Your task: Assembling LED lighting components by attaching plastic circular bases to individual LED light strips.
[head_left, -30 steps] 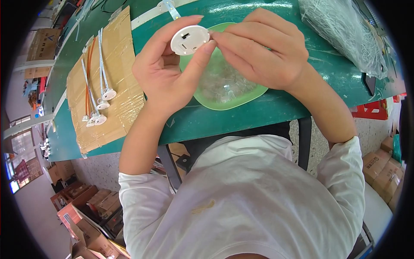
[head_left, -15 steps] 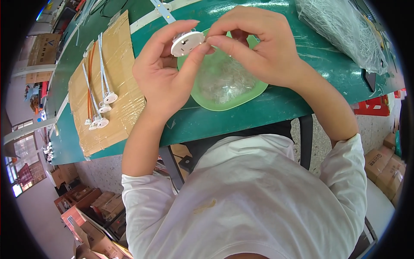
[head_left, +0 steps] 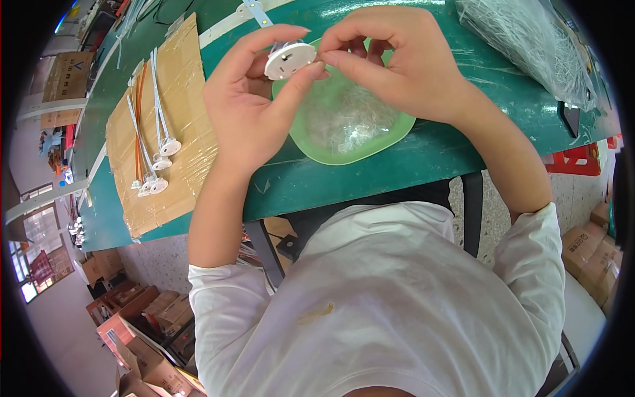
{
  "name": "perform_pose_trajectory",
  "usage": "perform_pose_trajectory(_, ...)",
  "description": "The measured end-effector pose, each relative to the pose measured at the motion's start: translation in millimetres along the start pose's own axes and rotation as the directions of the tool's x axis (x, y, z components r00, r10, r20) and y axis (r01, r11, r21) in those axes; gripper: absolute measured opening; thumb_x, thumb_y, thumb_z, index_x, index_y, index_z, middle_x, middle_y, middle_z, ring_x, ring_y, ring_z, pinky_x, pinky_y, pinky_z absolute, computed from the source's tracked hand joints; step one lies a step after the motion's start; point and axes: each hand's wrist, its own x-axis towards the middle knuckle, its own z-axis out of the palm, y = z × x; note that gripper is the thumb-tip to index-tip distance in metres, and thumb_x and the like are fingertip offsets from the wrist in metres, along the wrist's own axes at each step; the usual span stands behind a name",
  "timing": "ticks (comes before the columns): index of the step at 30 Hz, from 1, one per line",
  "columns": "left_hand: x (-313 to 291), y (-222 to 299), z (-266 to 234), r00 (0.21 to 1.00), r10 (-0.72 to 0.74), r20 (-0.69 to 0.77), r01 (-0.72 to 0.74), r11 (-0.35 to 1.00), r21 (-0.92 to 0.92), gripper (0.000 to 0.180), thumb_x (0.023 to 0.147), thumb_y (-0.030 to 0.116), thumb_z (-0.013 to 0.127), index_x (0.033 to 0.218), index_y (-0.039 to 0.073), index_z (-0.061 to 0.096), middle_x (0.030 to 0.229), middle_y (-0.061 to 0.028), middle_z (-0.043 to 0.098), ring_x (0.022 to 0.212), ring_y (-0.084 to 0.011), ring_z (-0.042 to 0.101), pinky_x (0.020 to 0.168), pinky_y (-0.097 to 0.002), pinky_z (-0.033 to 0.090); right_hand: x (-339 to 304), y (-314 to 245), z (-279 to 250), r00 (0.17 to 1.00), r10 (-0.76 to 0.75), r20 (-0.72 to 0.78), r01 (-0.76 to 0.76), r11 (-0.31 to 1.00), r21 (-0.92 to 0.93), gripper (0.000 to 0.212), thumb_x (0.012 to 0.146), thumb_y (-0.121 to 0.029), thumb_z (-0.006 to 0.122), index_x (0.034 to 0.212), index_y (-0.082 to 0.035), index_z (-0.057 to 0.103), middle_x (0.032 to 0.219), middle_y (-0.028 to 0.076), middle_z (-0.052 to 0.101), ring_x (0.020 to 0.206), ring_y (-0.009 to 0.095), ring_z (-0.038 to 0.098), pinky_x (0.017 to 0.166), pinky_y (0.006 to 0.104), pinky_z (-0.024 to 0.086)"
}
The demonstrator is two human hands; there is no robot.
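Observation:
My left hand point(head_left: 246, 109) grips a white round disc point(head_left: 290, 62) with small slots in its face, held tilted between thumb and fingers. A pale LED strip point(head_left: 257, 12) with yellow dots extends behind that hand, in line with the disc. Close to the disc's right edge, the thumb and index finger of my right hand point(head_left: 407, 73) are pinched together. Whatever sits in that pinch is too small to make out. Both hands hover over a light green bowl point(head_left: 340, 159) containing many small clear plastic pieces point(head_left: 354, 129).
Cardboard point(head_left: 175, 132) on the green table point(head_left: 297, 188) bears several strips with white discs point(head_left: 170, 146) and orange ones point(head_left: 139, 109). A clear bag of thin pieces point(head_left: 522, 49) lies far right, near a black flat object point(head_left: 569, 119). A red crate point(head_left: 575, 162) stands beyond the table.
The disc has tipped slightly in my left hand, and my fingers have shifted a little. My right hand keeps its pinch at the disc's edge. The whole view has moved slightly.

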Motion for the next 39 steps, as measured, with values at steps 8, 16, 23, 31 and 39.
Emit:
perform_pose_trajectory(8,1,3,2,0.999,0.028,0.033,-0.027,0.999,-0.024,0.039,0.086,-0.007,0.075,0.122,-0.003,0.061,0.106,-0.0101,0.071,0.095,-0.0175,0.073,0.083,-0.0261,0.058,25,-32,-17,0.669,0.688,0.281,-0.737,0.664,0.13,0.012,0.085,-0.011,0.076,0.093,-0.002,0.075,0.079,0.008,0.072,0.061,0.013,0.064,0.055,0.0255,0.049)
perform_pose_trajectory(16,4,8,-8,0.986,-0.066,0.151,0.086,0.987,-0.132,0.04,0.085,-0.008,0.075,0.122,-0.004,0.061,0.099,-0.0131,0.074,0.091,-0.0188,0.074,0.08,-0.0272,0.059,9,-2,-19,0.962,0.125,0.242,-0.184,0.954,0.238,0.01,0.088,-0.009,0.075,0.095,-0.002,0.076,0.081,0.004,0.073,0.068,0.005,0.062,0.06,0.0216,0.048)
perform_pose_trajectory(23,4,9,-11,0.997,-0.044,0.058,0.05,0.992,-0.114,0.038,0.085,-0.008,0.075,0.12,-0.004,0.06,0.095,-0.0144,0.074,0.088,-0.0201,0.075,0.078,-0.0294,0.06,20,-35,-17,0.449,0.782,0.433,-0.886,0.326,0.33,0.01,0.09,-0.003,0.073,0.097,0.003,0.074,0.086,0.002,0.073,0.076,0.005,0.064,0.068,0.0199,0.05)
perform_pose_trajectory(31,7,2,-10,0.999,0.034,-0.039,-0.039,0.987,-0.157,0.043,0.087,-0.006,0.073,0.128,-0.004,0.058,0.102,-0.0148,0.073,0.097,-0.0212,0.073,0.088,-0.0322,0.058,9,-34,-8,0.724,0.674,0.149,-0.69,0.714,0.121,0.008,0.084,-0.002,0.076,0.091,0.002,0.074,0.084,0.003,0.073,0.071,0.008,0.065,0.063,0.022,0.052)
perform_pose_trajectory(39,4,8,-1,0.99,0.127,0.054,-0.099,0.924,-0.369,0.055,0.107,0.02,0.048,0.153,-0.006,0.032,0.142,-0.027,0.054,0.13,-0.0339,0.057,0.104,-0.0427,0.051,15,-43,-7,0.883,0.463,-0.074,-0.463,0.886,0.024,0.009,0.085,0.006,0.073,0.093,0.004,0.073,0.085,0.008,0.073,0.07,0.011,0.068,0.063,0.0218,0.054)
